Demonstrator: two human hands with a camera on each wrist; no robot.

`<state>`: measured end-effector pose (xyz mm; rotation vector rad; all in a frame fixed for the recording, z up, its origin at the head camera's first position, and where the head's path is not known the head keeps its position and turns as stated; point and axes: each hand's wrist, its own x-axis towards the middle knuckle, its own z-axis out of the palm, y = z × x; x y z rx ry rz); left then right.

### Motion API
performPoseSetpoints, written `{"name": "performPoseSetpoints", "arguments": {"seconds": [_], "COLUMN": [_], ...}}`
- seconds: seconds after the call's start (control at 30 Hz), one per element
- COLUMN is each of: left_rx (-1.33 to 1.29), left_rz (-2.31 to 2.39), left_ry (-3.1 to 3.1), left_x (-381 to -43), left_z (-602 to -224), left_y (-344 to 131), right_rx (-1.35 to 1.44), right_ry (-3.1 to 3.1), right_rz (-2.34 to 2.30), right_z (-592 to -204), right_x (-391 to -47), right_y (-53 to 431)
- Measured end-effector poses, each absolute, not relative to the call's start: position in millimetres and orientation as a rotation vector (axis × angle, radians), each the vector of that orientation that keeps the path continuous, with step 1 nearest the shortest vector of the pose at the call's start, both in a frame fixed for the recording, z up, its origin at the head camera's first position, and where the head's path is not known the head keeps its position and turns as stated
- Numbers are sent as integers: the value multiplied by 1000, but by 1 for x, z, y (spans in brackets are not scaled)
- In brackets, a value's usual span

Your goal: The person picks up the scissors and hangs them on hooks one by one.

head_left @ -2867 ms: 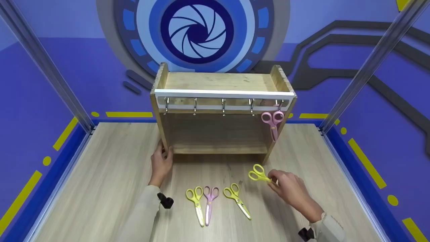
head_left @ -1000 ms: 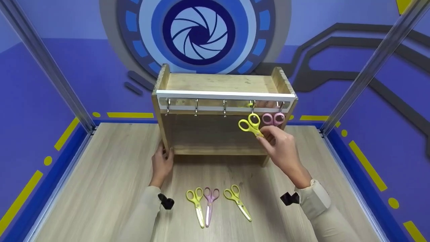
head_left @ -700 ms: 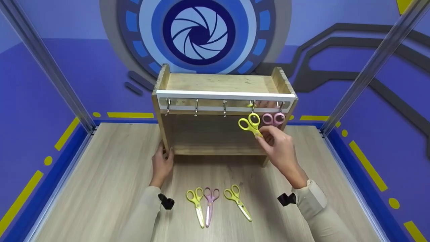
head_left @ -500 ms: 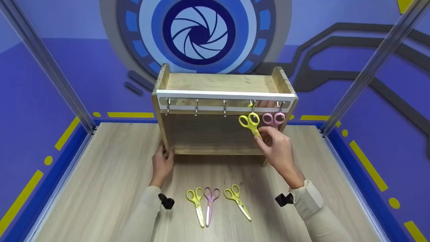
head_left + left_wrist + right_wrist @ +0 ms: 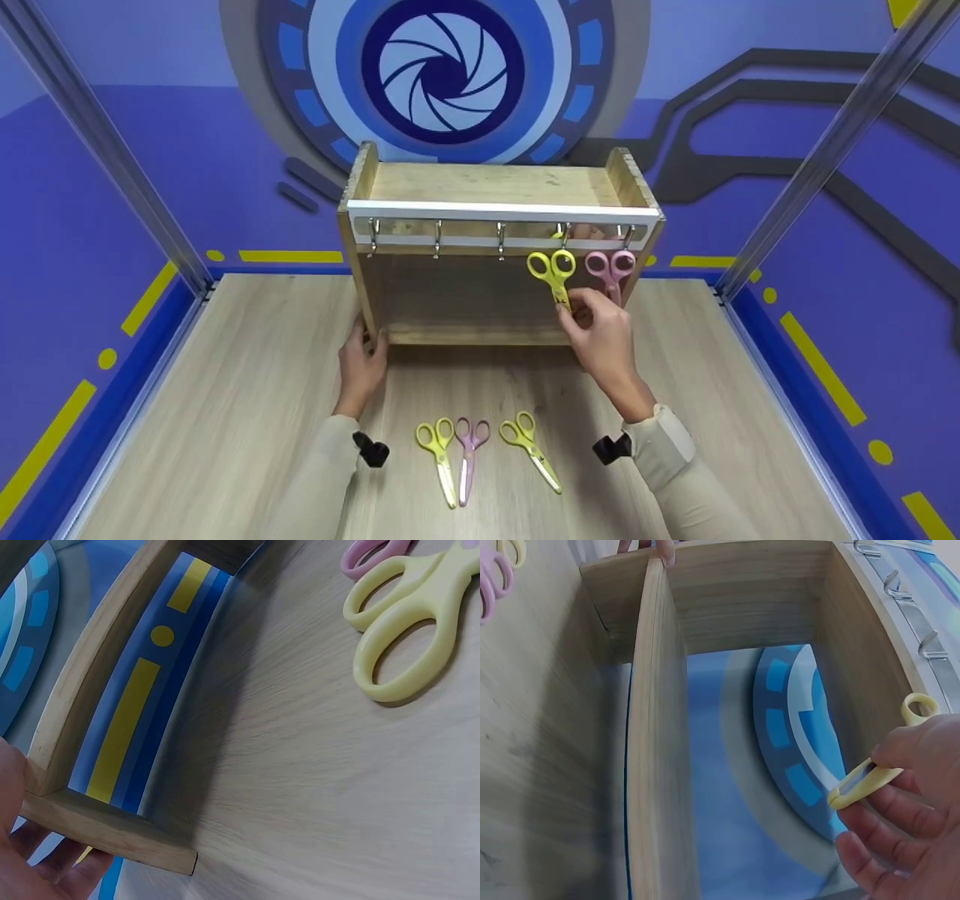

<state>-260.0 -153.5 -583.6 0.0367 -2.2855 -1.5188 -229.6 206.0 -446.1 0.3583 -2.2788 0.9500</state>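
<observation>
My left hand [image 5: 362, 369] grips the lower left side panel of the small wooden shelf [image 5: 495, 184]. My right hand [image 5: 602, 337] pinches yellow scissors [image 5: 557, 285] by the blade end, handles upward. Their right finger loop is at the fourth hook [image 5: 566, 234] from the left, with the hook's tip showing inside it. Pink scissors [image 5: 612, 283] hang from the rightmost hook, partly behind my right fingers. In the right wrist view, thumb and fingers hold the scissors [image 5: 866, 784] in front of the shelf's opening.
Three scissors lie on the wooden table before the shelf: a yellow pair [image 5: 441, 450] beside a pink pair [image 5: 468, 450], and another yellow pair [image 5: 531, 448] to their right. A white rail [image 5: 469, 208] bears the hooks; the three left ones hold nothing. Blue walls [image 5: 150, 180] surround the table.
My right hand has lifted the yellow scissors from low on the right to the fourth hook. Lately it shifts left and slightly down, and the scissors stand more upright. My left hand stays put.
</observation>
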Motion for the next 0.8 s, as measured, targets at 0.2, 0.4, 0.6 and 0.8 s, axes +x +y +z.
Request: {"name": "performPoseSetpoints", "arguments": {"seconds": [0.2, 0.4, 0.6, 0.8], "left_rx": [16, 6, -16, -13], "left_rz": [-1511, -1532, -1535, -1531], "left_ry": [-2276, -2268, -2242, -2244], "left_x": [-261, -261, -260, -261], "left_z": [-585, -584, -585, -586], "left_y": [-153, -153, -153, -153], "right_rx": [356, 327, 318, 313], "right_ry": [-2257, -2275, -2293, -2303], "right_rz": [980, 973, 974, 977], "right_z": [-450, -453, -453, -452], "right_x": [-232, -234, -235, -235], "right_y": [199, 198, 198, 197]}}
